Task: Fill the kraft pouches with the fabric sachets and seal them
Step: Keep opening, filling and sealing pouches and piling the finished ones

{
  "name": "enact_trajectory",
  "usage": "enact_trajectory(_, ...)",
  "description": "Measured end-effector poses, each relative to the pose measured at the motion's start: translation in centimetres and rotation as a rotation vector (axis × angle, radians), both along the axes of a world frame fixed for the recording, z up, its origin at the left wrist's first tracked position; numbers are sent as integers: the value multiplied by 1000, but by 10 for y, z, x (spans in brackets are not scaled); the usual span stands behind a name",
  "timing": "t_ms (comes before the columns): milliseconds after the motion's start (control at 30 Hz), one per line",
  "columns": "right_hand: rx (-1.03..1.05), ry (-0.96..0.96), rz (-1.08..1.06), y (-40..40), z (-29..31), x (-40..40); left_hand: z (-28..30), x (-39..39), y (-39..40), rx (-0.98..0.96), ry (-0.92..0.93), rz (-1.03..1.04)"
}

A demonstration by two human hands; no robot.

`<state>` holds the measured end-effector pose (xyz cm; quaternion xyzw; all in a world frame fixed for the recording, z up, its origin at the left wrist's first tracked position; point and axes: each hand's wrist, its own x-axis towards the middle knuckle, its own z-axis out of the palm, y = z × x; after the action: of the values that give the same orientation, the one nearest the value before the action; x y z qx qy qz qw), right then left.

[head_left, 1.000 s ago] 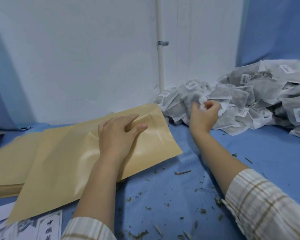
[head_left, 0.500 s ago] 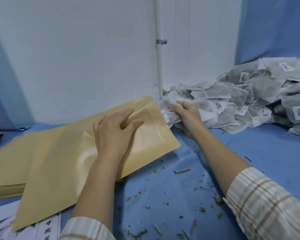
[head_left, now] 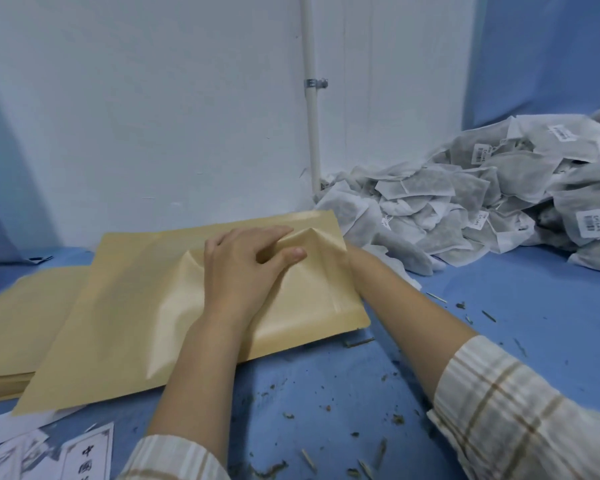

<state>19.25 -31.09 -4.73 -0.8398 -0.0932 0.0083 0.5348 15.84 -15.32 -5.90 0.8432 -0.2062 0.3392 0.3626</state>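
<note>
Covering the surface, a blue cloth (head_left: pixel 499 323) carried a heap of fabric sachets (head_left: pixel 482 202) against the wall at right and a kraft pouch (head_left: pixel 125 317) lying on a stack of pouches (head_left: pixel 14 323) at left. The left hand (head_left: pixel 243 268) pinched up the pouch's mouth; the right hand was buried inside it, grip impossible to tell.

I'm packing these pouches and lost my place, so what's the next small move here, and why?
Probably draw the right hand back out for another sachet. Its forearm runs into the open mouth of the tan kraft paper pouch, the hand itself hidden inside; the left hand pinches the top layer up, and the heap of grey fabric sachets lies just beyond.
</note>
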Motion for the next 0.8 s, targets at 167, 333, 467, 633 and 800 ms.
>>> enact_trajectory(167,123,285,47,-7,-3,-9,1,2,-2,-57,5,-42)
enact_trajectory(333,394,20,149,-25,-6,1,-1,6,11,-71,23,146)
enact_trajectory(467,-444,-334,-667,-55,-15,15,-2,7,10,-32,35,190)
enact_trajectory(633,-911,55,-653,-72,-24,17,-5,7,7,9,36,183)
enact_trajectory(800,-817,-9,-728,-66,-11,14,-6,8,3,27,15,174)
